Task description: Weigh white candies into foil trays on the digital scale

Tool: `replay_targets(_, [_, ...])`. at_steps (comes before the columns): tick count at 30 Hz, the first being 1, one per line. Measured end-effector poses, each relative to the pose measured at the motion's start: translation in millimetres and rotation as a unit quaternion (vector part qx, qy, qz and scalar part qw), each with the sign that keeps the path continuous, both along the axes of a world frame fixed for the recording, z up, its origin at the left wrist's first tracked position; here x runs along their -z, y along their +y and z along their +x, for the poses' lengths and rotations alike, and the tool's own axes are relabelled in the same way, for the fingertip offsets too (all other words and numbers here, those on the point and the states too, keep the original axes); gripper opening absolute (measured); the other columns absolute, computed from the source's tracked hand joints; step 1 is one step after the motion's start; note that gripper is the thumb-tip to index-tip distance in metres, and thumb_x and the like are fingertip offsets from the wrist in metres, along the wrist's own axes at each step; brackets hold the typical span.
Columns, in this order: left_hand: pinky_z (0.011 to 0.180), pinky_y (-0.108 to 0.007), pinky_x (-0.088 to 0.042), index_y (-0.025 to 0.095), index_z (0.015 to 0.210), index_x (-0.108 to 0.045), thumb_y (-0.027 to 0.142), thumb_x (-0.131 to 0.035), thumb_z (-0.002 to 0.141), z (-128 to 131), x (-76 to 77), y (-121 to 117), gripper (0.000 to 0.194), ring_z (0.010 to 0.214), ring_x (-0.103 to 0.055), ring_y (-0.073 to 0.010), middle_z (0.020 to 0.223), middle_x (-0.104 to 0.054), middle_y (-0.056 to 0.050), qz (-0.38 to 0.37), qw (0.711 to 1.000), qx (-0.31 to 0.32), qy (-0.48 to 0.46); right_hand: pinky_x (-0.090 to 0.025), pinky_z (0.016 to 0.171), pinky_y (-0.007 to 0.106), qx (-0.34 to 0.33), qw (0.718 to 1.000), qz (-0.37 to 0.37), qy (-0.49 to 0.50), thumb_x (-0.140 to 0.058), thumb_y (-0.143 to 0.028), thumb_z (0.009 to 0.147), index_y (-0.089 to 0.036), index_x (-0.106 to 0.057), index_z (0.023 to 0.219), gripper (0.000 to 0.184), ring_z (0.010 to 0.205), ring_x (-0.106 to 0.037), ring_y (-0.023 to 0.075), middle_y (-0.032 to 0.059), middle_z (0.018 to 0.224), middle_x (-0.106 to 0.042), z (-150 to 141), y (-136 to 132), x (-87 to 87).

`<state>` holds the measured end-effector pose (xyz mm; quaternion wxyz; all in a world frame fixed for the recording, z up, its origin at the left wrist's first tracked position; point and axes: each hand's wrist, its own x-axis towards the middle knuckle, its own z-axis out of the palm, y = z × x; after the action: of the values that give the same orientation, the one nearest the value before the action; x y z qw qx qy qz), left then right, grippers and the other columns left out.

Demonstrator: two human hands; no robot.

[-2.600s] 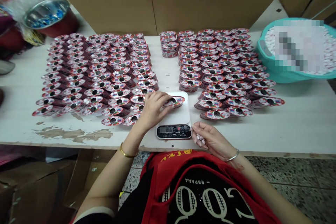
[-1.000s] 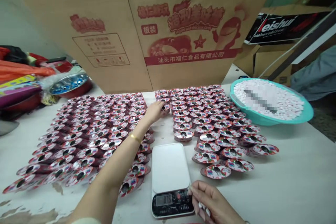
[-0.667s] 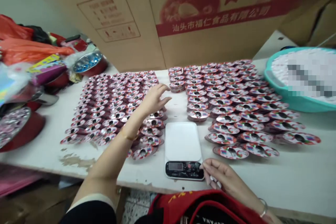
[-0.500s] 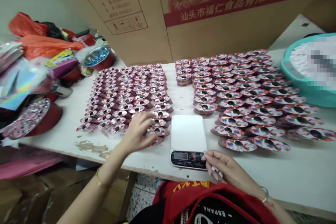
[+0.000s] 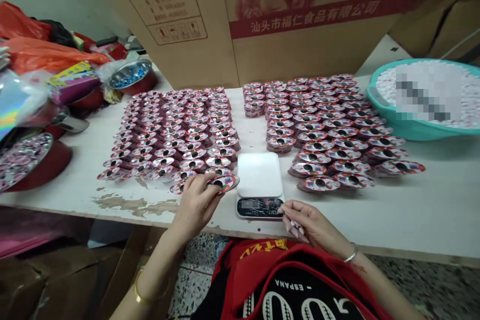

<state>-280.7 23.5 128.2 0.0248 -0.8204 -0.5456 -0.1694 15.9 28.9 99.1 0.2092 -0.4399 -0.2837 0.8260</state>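
Observation:
My left hand (image 5: 198, 199) is closed on a small printed pouch (image 5: 226, 183) at the near right corner of the left group, pinching its edge. The pouch has an oval red-and-white top with a dark round spot. Just right of it lies a white digital kitchen scale (image 5: 259, 175); its plate bears nothing and its display seems to read zero. By the scale's front right corner is my right hand (image 5: 309, 222), fingers curled round several small whitish-pink pieces (image 5: 296, 225), partly hidden by the fingers.
Rows of upright pouches stand left (image 5: 168, 130) and right (image 5: 330, 130) of the scale. At right a teal basin (image 5: 412, 132) holds many whitish pieces. Large cartons (image 5: 202, 62) wall off the back. Red bowls (image 5: 56, 165) and plastic bags (image 5: 56, 52) crowd the left.
My left hand has closed on a pouch at the near edge of the left group, where its fingers were spread before. My right hand stays by the scale. The whole view has shifted.

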Motion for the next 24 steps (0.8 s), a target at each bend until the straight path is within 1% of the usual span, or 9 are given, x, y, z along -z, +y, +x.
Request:
replay_targets(1, [0.091,-0.039,-0.043,0.022,0.094,-0.062,0.021,-0.054,0.090,8.7,-5.1,7.1,0.010,0.107,-0.056,-0.0220,0.117,-0.060,-0.009,-0.007,1.000,0.023,-0.016,-0.020,0.042,0.015,0.010,1.000,0.002,-0.001,-0.072,-0.058,0.073,-0.014,-0.056,0.090,0.050,0.047,-0.039,0.0022,-0.0022,0.064,-0.055,1.2,-0.7,-0.3])
replay_targets(3, [0.088,-0.036,-0.045,0.022,0.096,-0.061,0.021,-0.052,0.091,27.2,-6.3,24.5,0.011,0.106,-0.057,-0.0214,0.116,-0.060,-0.009,-0.023,0.996,0.071,-0.038,-0.021,0.042,0.015,0.022,1.000,0.003,-0.001,-0.072,-0.058,0.073,-0.014,-0.056,0.090,0.050,0.047,-0.039,0.0021,-0.0023,0.064,-0.055,2.6,-1.6,-1.1])
replay_targets(7, [0.084,-0.036,-0.046,0.021,0.100,-0.059,0.020,-0.050,0.091,58.2,14.1,61.7,0.013,0.102,-0.058,-0.0216,0.114,-0.061,-0.009,-0.057,0.988,0.134,-0.053,-0.020,0.040,0.015,0.027,1.000,0.009,0.003,-0.071,-0.059,0.074,-0.014,-0.056,0.089,0.049,0.046,-0.039,0.0024,-0.0021,0.065,-0.056,4.0,-1.8,-2.5])
replay_targets(9, [0.084,-0.037,-0.046,0.020,0.100,-0.058,0.020,-0.050,0.091,65.9,24.1,74.7,0.012,0.101,-0.058,-0.0224,0.113,-0.062,-0.010,-0.076,0.985,0.143,-0.052,-0.019,0.038,0.015,0.036,0.999,0.015,0.003,-0.070,-0.058,0.075,-0.014,-0.056,0.090,0.049,0.045,-0.039,0.0025,-0.0023,0.064,-0.055,5.9,-1.5,-2.1])
replay_targets(11, [0.084,-0.037,-0.046,0.019,0.099,-0.056,0.021,-0.050,0.091,67.7,29.3,81.5,0.010,0.099,-0.058,-0.0220,0.110,-0.063,-0.009,-0.100,0.983,0.143,-0.062,-0.018,0.038,0.015,0.046,0.999,0.015,0.000,-0.070,-0.057,0.076,-0.014,-0.057,0.090,0.047,0.046,-0.039,0.0024,-0.0023,0.065,-0.055,8.2,-1.0,-1.2])
replay_targets(13, [0.087,-0.037,-0.046,0.020,0.104,-0.054,0.025,-0.052,0.091,64.3,30.2,82.5,0.014,0.101,-0.059,-0.0214,0.111,-0.063,-0.009,-0.114,0.979,0.139,-0.092,-0.019,0.039,0.014,0.049,0.999,0.010,-0.005,-0.069,-0.056,0.077,-0.014,-0.057,0.091,0.045,0.047,-0.041,0.0025,-0.0021,0.065,-0.056,9.8,-0.1,-0.4])
replay_targets(14, [0.090,-0.038,-0.046,0.020,0.110,-0.052,0.028,-0.054,0.090,61.2,29.6,81.1,0.021,0.105,-0.058,-0.0218,0.114,-0.062,-0.010,-0.111,0.979,0.134,-0.108,-0.019,0.039,0.014,0.048,0.999,0.008,-0.006,-0.069,-0.055,0.077,-0.014,-0.057,0.092,0.045,0.047,-0.041,0.0025,-0.0021,0.066,-0.056,10.1,0.5,-0.3])
replay_targets(18, [0.100,-0.044,-0.043,0.020,0.134,-0.041,0.035,-0.059,0.087,46.1,26.8,67.4,0.052,0.120,-0.053,-0.0261,0.126,-0.057,-0.014,-0.050,0.986,0.088,-0.129,-0.019,0.039,0.016,0.035,0.999,0.005,0.006,-0.070,-0.056,0.076,-0.014,-0.057,0.094,0.047,0.046,-0.040,0.0021,-0.0016,0.070,-0.057,7.7,4.5,-1.3])
replay_targets(24, [0.100,-0.047,-0.042,0.025,0.131,-0.049,0.029,-0.062,0.086,43.8,32.2,43.9,0.048,0.119,-0.052,-0.0274,0.127,-0.057,-0.013,0.030,0.992,0.062,-0.103,-0.020,0.040,0.017,0.011,1.000,0.012,0.007,-0.069,-0.053,0.079,-0.014,-0.057,0.093,0.043,0.048,-0.039,0.0017,-0.0005,0.073,-0.057,2.5,10.6,-3.9])
